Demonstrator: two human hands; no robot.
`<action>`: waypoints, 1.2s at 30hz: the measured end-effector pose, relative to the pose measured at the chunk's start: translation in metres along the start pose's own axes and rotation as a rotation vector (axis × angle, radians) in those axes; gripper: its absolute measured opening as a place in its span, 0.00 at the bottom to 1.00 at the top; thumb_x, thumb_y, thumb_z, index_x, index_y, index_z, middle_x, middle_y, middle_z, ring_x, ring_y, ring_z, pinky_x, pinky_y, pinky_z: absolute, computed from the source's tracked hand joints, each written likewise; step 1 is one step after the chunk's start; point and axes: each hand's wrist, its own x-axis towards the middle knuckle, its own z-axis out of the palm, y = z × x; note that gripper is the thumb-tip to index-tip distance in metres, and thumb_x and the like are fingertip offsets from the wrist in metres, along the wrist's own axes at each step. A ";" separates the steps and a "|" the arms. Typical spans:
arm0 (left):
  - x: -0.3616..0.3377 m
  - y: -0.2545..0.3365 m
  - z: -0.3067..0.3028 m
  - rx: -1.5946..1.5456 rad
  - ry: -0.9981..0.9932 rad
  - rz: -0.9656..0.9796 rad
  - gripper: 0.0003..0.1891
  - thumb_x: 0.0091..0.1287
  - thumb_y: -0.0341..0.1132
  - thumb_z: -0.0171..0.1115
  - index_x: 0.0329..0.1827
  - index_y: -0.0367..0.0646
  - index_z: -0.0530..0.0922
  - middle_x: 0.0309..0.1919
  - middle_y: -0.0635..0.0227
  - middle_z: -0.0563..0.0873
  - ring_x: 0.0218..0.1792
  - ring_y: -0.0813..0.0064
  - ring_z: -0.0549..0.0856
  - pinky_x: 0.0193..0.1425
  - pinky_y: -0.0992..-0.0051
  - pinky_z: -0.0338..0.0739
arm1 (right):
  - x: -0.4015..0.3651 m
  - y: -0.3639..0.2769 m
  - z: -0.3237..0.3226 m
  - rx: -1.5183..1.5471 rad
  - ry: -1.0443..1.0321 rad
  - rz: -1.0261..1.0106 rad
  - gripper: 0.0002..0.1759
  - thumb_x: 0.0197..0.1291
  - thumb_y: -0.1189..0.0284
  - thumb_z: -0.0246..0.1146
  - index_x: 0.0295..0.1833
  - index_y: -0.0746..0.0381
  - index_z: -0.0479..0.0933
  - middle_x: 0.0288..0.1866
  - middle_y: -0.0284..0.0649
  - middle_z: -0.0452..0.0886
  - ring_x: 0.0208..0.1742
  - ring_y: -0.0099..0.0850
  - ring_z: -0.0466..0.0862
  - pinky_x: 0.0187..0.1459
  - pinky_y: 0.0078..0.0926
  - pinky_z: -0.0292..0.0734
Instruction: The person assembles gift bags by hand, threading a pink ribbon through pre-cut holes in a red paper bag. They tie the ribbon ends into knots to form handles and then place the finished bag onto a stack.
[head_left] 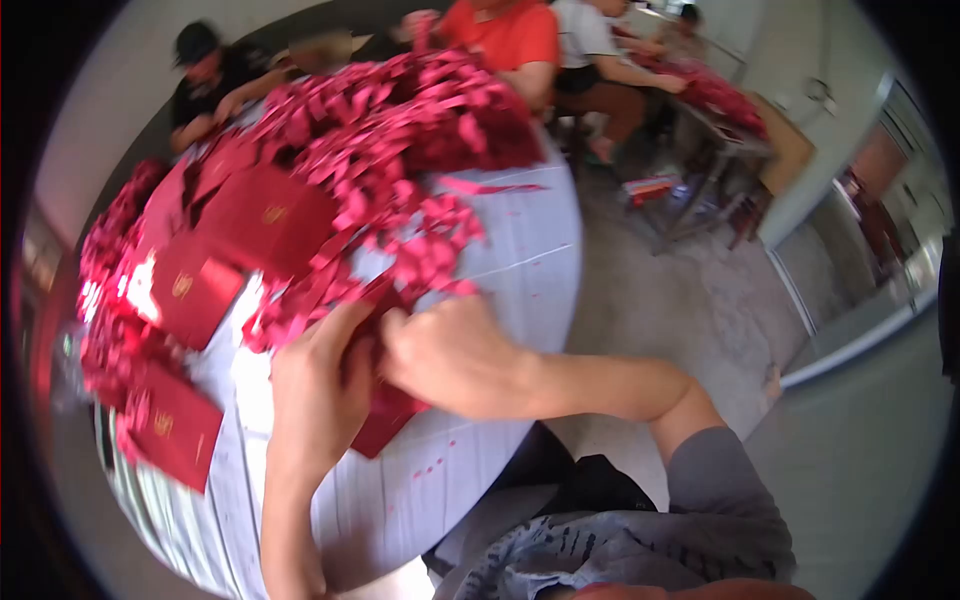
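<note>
Near the front of the round white table (470, 455), my left hand (320, 385) is wrapped round a dark red bag (375, 438). My right hand (450, 355) is closed against the upper part of the same bag, with its fingertips hidden and motion-blurred; what it grips there cannot be made out. Just beyond both hands lies a heap of red ribbon loops (390, 150). Flat red bags with gold print (265, 220) lie to the left of the heap, and another red bag (175, 425) rests at the table's left edge.
Across the table sit a person in a black cap (200, 85) and a person in a red shirt (500, 40). More people sit further back by a second table (720, 125) with red material on it. A glass door (850, 240) stands at the right.
</note>
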 end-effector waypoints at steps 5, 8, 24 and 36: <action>0.011 0.004 -0.004 0.012 -0.014 0.046 0.13 0.58 0.17 0.50 0.45 0.31 0.76 0.32 0.48 0.82 0.34 0.55 0.84 0.40 0.70 0.76 | 0.005 -0.006 0.008 -0.153 0.174 0.032 0.04 0.41 0.74 0.59 0.21 0.63 0.74 0.19 0.42 0.74 0.19 0.32 0.79 0.17 0.30 0.69; 0.006 0.001 0.005 -0.070 -0.045 0.011 0.12 0.57 0.16 0.49 0.43 0.31 0.75 0.31 0.52 0.82 0.35 0.62 0.83 0.43 0.71 0.75 | 0.003 0.005 -0.007 -0.021 0.031 -0.024 0.07 0.41 0.73 0.60 0.17 0.63 0.74 0.15 0.42 0.74 0.16 0.33 0.77 0.16 0.31 0.65; 0.009 0.018 -0.018 -0.039 -0.201 -0.116 0.08 0.60 0.18 0.53 0.42 0.34 0.75 0.33 0.54 0.84 0.36 0.56 0.85 0.39 0.72 0.77 | 0.010 0.037 -0.024 0.291 0.341 -0.087 0.10 0.56 0.66 0.62 0.36 0.61 0.73 0.32 0.38 0.73 0.35 0.34 0.79 0.33 0.31 0.77; 0.006 0.017 -0.013 0.030 -0.081 0.013 0.09 0.53 0.21 0.62 0.35 0.39 0.74 0.27 0.57 0.81 0.29 0.55 0.81 0.32 0.65 0.74 | 0.073 0.060 -0.062 0.504 -0.718 -0.023 0.14 0.57 0.67 0.57 0.31 0.67 0.81 0.15 0.38 0.72 0.19 0.27 0.67 0.25 0.32 0.65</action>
